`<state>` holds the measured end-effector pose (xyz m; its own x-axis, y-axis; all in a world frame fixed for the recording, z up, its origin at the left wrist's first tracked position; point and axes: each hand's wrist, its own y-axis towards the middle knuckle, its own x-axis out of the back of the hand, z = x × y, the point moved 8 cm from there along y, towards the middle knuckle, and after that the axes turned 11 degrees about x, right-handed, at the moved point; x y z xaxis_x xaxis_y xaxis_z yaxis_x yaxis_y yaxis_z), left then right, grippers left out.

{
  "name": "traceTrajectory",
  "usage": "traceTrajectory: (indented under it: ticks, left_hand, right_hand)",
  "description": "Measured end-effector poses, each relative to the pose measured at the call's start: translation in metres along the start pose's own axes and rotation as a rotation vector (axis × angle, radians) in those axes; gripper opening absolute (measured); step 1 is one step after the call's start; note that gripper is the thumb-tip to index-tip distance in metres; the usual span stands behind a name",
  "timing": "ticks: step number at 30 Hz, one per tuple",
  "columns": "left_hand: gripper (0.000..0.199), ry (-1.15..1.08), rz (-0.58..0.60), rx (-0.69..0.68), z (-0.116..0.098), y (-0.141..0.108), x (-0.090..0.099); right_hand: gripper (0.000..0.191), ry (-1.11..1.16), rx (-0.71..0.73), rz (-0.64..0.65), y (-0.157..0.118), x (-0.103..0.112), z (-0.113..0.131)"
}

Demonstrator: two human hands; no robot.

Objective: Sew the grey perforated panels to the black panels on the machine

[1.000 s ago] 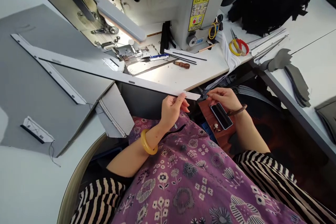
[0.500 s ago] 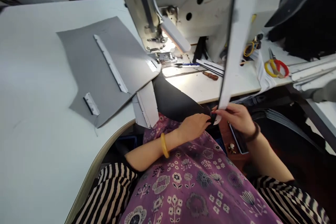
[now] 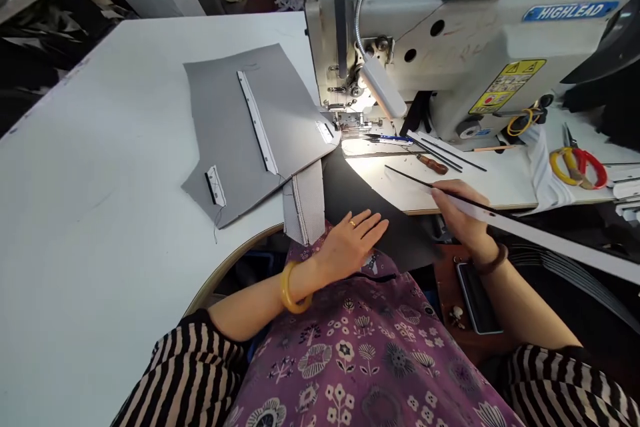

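Observation:
My left hand lies flat, fingers outstretched, on a dark sheet of material that hangs over the table edge onto my lap. In my right hand is a long white strip with a black edge, gripped between thumb and fingers. Its narrow dark end points left over the table, and the other end runs out of view at the right. A grey panel with white strips on it rests on the table, its right corner close to the sewing machine's needle area. A folded white piece hangs below the panel.
The sewing machine stands at the back with its lamp lit. A brown-handled tool, pens and narrow strips lie before it. Scissors are at the right. A phone lies below my right hand.
The long strip has swung from upright to nearly level, pointing right. My left hand has left the strip's end and now lies spread on the dark sheet. The view has shifted left.

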<state>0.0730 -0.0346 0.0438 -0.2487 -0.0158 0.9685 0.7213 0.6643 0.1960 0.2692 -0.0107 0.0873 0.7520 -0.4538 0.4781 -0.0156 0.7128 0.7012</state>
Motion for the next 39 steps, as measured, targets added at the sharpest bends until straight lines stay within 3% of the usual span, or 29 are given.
traceTrajectory:
  ticks: [3, 5, 6, 8, 10, 12, 15, 17, 19, 21, 23, 25, 27, 29, 30, 32, 35, 37, 39]
  left_hand:
    - [0.039, -0.216, 0.102, -0.111, -0.011, -0.014, 0.037]
    - [0.034, -0.226, 0.208, -0.193, -0.005, -0.013, 0.056]
    - [0.03, -0.157, 0.235, -0.171, 0.007, -0.006, 0.063]
    - [0.03, 0.085, 0.234, 0.023, 0.051, 0.024, 0.07]
    - [0.028, 0.236, 0.208, 0.207, 0.097, 0.06, 0.067]
    - [0.028, 0.24, 0.17, 0.319, 0.132, 0.095, 0.055]
    - [0.016, -0.046, 0.176, 0.437, 0.164, 0.126, 0.03]
    - [0.018, -0.303, 0.148, 0.531, 0.184, 0.124, 0.029]
    - [0.02, -0.44, 0.119, 0.641, 0.208, 0.105, 0.042]
    - [0.018, -0.332, 0.138, 0.721, 0.231, 0.075, 0.062]
    - [0.022, -0.026, 0.123, 0.709, 0.241, 0.043, 0.087]
    - [0.027, 0.281, 0.0, 0.626, 0.224, 0.017, 0.108]
    - [0.028, 0.428, -0.23, 0.47, 0.176, -0.006, 0.114]
    - [0.022, 0.387, -0.308, 0.144, 0.104, -0.023, 0.089]
    - [0.028, 0.366, -0.248, -0.002, 0.07, -0.029, 0.066]
    - [0.049, 0.389, -0.118, -0.128, 0.024, -0.034, 0.02]
    - [0.064, 0.424, -0.068, -0.084, 0.002, -0.023, -0.016]
    - [0.055, 0.378, -0.017, 0.024, 0.01, -0.01, -0.018]
    - [0.047, 0.267, 0.053, 0.092, 0.02, 0.0, -0.006]
  right_hand:
    - [0.012, 0.003, 0.163, 0.159, -0.001, -0.028, 0.001]
    - [0.016, -0.013, 0.241, 0.238, -0.004, -0.044, 0.001]
    - [0.017, -0.027, 0.258, 0.26, -0.006, -0.049, 0.0]
    - [0.018, -0.046, 0.252, 0.267, -0.009, -0.055, -0.003]
    - [0.019, -0.047, 0.205, 0.255, -0.01, -0.056, -0.006]
    - [0.019, -0.039, 0.148, 0.239, -0.01, -0.054, -0.01]
    - [0.019, -0.034, 0.104, 0.221, -0.011, -0.05, -0.013]
    - [0.019, -0.03, 0.105, 0.226, -0.012, -0.05, -0.014]
    - [0.019, -0.024, 0.124, 0.221, -0.012, -0.05, -0.014]
    - [0.02, -0.02, 0.144, 0.208, -0.013, -0.049, -0.013]
    - [0.02, -0.023, 0.152, 0.201, -0.013, -0.048, -0.013]
    - [0.02, -0.027, 0.151, 0.198, -0.014, -0.048, -0.012]
    - [0.02, -0.037, 0.152, 0.209, -0.014, -0.05, -0.011]
    - [0.021, -0.063, 0.161, 0.24, -0.013, -0.054, -0.011]
    - [0.022, -0.084, 0.173, 0.26, -0.013, -0.057, -0.011]
    - [0.025, -0.121, 0.199, 0.304, -0.011, -0.063, -0.01]
    - [0.031, -0.138, 0.219, 0.39, -0.009, -0.07, -0.012]
    - [0.033, -0.153, 0.223, 0.446, -0.007, -0.073, -0.013]
    - [0.033, -0.184, 0.252, 0.496, -0.006, -0.074, -0.012]
